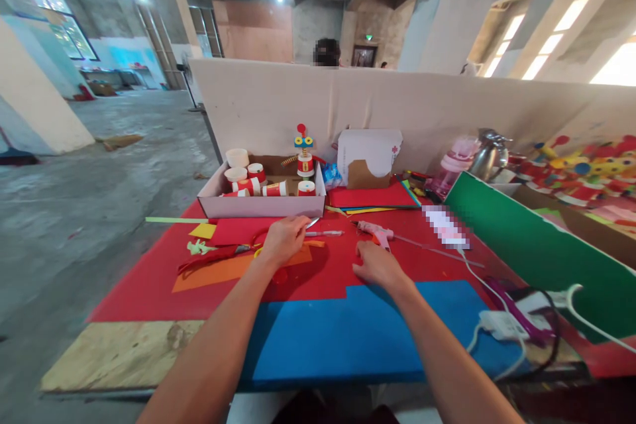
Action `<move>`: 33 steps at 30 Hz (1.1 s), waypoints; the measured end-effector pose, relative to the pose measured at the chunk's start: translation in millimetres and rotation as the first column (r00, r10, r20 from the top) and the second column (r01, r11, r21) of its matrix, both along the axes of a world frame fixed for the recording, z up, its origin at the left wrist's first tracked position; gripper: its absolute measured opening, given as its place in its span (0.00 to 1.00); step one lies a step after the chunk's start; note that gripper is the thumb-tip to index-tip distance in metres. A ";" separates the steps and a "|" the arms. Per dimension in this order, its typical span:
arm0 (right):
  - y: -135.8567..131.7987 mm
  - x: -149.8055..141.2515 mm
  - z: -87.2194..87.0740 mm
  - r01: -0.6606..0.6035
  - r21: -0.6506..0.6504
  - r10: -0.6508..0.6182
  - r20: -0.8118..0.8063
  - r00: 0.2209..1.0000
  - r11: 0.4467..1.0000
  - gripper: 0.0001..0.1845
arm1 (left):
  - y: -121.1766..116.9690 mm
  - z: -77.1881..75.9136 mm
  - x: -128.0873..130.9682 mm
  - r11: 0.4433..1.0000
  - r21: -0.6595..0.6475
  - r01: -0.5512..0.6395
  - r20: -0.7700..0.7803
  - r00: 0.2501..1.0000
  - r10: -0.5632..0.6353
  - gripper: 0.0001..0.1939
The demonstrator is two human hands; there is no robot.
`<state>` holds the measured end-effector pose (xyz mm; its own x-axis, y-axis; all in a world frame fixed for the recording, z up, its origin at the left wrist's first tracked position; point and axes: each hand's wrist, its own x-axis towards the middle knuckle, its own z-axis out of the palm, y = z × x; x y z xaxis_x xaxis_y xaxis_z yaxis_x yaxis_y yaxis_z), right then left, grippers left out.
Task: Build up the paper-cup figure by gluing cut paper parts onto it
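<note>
My left hand (pixel 285 240) is closed over a pair of scissors; a red handle loop (pixel 259 236) shows at its left and a metal tip (pixel 313 222) beyond the fingers. My right hand (pixel 380 266) holds nothing, its fingers loosely curled and apart, just below a pink glue gun (pixel 375 232). A long glue stick (pixel 437 250) runs out from the gun's rear. Between the hands lies a clear-barrelled pen (pixel 325 234). Under and beside my left forearm are an orange paper strip (pixel 211 276) and a red-handled tool (pixel 209 257).
A white box (pixel 263 206) of paper cups and a cup figure (pixel 305 162) stands at the back. Red sheets (pixel 368 197) lie beside it. A green box (pixel 541 255), cables and a power strip (pixel 504 326) occupy the right. Blue paper (pixel 348 338) covers the front edge.
</note>
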<state>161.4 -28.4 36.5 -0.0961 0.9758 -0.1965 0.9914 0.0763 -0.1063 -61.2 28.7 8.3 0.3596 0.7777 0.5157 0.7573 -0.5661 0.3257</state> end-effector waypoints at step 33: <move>18.4 -25.8 -37.8 0.340 0.332 0.160 -0.880 0.447 0.880 0.17 | 16.0 46.2 -139.9 0.786 -0.409 -0.463 0.186 0.801 0.569 0.05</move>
